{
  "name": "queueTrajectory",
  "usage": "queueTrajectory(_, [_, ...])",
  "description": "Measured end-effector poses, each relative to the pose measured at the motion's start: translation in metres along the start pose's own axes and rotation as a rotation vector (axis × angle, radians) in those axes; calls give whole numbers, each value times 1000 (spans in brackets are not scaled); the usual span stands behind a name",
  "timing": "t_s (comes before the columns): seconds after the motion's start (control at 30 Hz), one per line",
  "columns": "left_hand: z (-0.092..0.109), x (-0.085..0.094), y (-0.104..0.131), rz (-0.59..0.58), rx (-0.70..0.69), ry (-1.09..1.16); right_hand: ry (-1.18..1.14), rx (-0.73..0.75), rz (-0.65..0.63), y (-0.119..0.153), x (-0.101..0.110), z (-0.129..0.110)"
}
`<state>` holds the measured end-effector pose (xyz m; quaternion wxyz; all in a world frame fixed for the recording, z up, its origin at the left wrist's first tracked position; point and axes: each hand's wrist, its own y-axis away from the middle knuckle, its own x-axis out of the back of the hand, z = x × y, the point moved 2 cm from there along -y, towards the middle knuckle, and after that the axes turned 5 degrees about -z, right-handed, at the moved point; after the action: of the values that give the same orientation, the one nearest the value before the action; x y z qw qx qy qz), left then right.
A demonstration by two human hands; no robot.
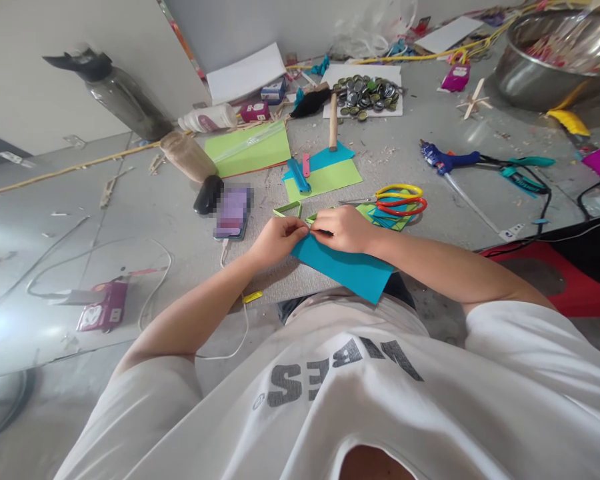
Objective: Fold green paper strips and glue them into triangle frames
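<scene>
A blue paper sheet point(345, 267) slants down from under my hands past the table's front edge. My left hand point(280, 239) pinches at its upper left corner, thumb and fingertips together. Right beside it, my right hand point(344, 230) has its fingertips closed at the same corner. What lies between the fingertips is too small to make out. A folded green paper strip point(290, 209) stands just beyond my left hand. Yellow-and-red-handled scissors point(401, 200) rest on blue and green paper pieces point(391, 217) to the right of my right hand.
Beyond my hands lie a blue stapler point(299, 176), a light green sheet point(330, 183) and a wooden stick point(333, 123). A phone point(233, 212) with a cable sits left. A blue glue gun point(445, 160) and a metal bowl point(530, 73) are at right.
</scene>
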<state>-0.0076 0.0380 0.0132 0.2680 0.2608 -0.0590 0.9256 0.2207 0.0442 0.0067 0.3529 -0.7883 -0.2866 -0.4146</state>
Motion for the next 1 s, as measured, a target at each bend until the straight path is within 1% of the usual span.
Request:
queueTrajectory(0.1, [3,1,3,-6,1,-70,8,-5,2,1,0,0])
queueTrajectory(0.17, [5,2,5,22,-17,-151,-53,-23,20,-1,1,0])
queueTrajectory(0.23, [5,2,7,66,-57,-252,-176,-70,40,-3,3,0])
queueTrajectory(0.37, [-2,1,9,144,-159,-440,-475,-217,65,-7,5,1])
queueTrajectory(0.47, [-6,-2,10,172,-222,-503,-559,-244,60,-8,6,-1])
queueTrajectory(0.57, [-5,-3,10,176,-212,-479,-516,-210,72,-8,7,-3])
queueTrajectory(0.67, [1,-3,9,132,-112,-405,-393,-149,85,-7,6,-1])
queueTrajectory(0.73, [4,-2,8,94,-44,-366,-310,-109,75,-6,4,1])
queueTrajectory(0.8, [7,-2,7,73,-6,-350,-238,-85,57,-6,2,3])
queueTrajectory(0.9, [9,-1,7,66,-1,-351,-196,-82,41,-5,2,3])
queueTrajectory(1.0, [6,-1,8,89,-45,-367,-302,-149,53,-5,4,1])
